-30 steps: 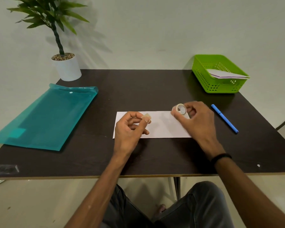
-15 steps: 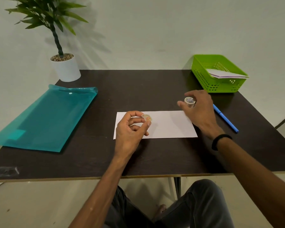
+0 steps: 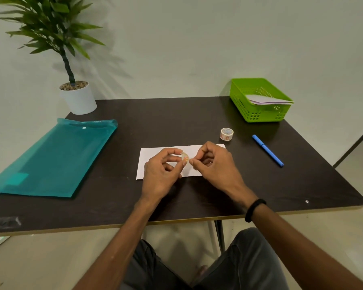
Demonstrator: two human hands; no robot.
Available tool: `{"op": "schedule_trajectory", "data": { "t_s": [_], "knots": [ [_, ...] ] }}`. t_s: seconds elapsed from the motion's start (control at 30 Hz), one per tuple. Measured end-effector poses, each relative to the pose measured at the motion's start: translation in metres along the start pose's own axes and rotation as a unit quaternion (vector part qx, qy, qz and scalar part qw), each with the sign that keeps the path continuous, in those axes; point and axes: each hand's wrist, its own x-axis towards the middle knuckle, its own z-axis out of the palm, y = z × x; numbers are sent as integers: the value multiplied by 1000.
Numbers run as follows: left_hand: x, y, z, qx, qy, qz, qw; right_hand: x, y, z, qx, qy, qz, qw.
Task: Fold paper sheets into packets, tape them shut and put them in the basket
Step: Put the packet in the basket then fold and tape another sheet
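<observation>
Both hands hover over the folded paper packet (image 3: 155, 162) near the counter's (image 3: 176, 120) front edge: the left hand (image 3: 161, 172) pinches a small tape strip (image 3: 185, 157), the right hand's (image 3: 216, 164) fingertips meeting its other end. The tape roll (image 3: 226, 134) stands behind the packet, and the green basket (image 3: 258, 114) with finished packets occupies the far right corner.

A dark table (image 3: 176, 114) carries all items. A folded white paper sheet (image 3: 153, 160) is laid flat at its centre. A tape roll (image 3: 226, 134) and a blue pen (image 3: 267, 150) are placed to the right, a green basket (image 3: 252, 114) at the far right corner, a teal plastic folder (image 3: 55, 160) at left, and a potted plant (image 3: 78, 97) at the far left corner.
</observation>
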Motion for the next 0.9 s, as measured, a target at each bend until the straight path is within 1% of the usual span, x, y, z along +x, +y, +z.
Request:
{"op": "schedule_trajectory", "data": {
  "t_s": [0.07,0.27,0.47,0.67,0.8,0.83,0.87,0.9],
  "knots": [
    [-1,1,1,18,-2,12,1000,-2,2,0,15,9,11,1000],
    [-2,3,4,46,-9,25,999,-13,-1,-2,45,31,-3,998],
    [-1,8,8,89,-37,44,994,-11,6,-3,14,42,1,999],
    [16,28,27,46,-68,11,997,-2,10,-31,-6,39,-19,999],
    [43,34,53,18,-92,-18,995,18,25,-51,-41,39,-10,998],
    [50,33,60,30,-91,-17,995,24,29,-56,-51,42,-3,998],
    [57,30,65,71,-82,0,994,30,33,-60,-62,45,6,997],
    [64,25,70,136,-67,29,988,37,37,-64,-72,50,19,996]
  ]
}}
